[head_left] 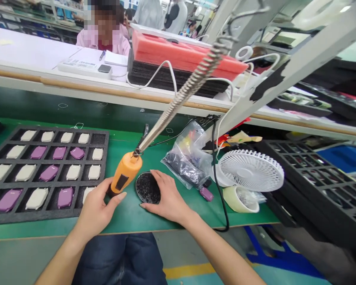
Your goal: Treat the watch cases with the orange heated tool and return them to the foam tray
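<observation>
The green counter (130,221) spreads out under and ahead of both hands. Just left of the left hand (99,208) sits a black foam tray (47,143), its rows of slots holding cream and purple shells. Beyond the right hand (169,196) lie a clear plastic bag (185,158) of parts, a white fan (250,170) and a roll of tape (240,200).

The left hand is closed around a chunky orange electric screwdriver (126,172), which has a black panel on its body and a coiled cord (195,79) rising from its top end. The right hand lies open, fingers spread, on a round black dish (148,188) between the hands. The dish sits flat on the counter, touching the right hand's fingers and just beside the screwdriver. It is heaped with tiny dark screws (146,190), too small to tell apart.
</observation>
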Tool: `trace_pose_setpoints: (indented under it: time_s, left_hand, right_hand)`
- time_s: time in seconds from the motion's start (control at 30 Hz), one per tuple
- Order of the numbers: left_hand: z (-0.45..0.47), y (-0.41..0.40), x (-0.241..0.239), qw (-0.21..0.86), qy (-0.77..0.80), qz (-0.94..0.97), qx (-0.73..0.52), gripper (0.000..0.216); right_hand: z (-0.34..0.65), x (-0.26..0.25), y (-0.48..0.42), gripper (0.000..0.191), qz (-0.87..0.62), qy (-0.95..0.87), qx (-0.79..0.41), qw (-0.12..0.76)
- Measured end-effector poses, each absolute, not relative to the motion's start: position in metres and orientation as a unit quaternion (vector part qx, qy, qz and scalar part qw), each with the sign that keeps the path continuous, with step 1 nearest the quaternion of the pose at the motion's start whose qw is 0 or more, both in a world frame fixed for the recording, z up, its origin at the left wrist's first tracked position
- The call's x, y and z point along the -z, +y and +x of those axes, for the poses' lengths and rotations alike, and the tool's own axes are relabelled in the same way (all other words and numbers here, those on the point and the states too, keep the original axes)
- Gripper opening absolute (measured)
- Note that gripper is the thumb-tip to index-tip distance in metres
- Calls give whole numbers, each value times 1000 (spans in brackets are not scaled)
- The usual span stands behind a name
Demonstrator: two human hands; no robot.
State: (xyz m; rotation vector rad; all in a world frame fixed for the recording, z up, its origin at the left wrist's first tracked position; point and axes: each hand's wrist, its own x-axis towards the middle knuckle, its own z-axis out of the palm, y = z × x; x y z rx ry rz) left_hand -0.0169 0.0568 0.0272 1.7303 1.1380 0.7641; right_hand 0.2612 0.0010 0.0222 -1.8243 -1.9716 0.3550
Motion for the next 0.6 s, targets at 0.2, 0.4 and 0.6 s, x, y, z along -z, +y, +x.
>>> trace_pose_setpoints:
  time_s: [0.2,0.4,0.6]
  left_hand:
    - [-18,58,-23,450,458,702,-308,42]
    - [-19,59,-22,453,456,702,-309,42]
    - [-19,59,-24,451,458,702,-307,43]
  right_hand:
    - [259,-19,-6,65,-675,-693,-126,220]
    - [261,-25,-11,67,-688,-684,-127,206]
    - [268,-31,0,64,-695,-682,-127,190]
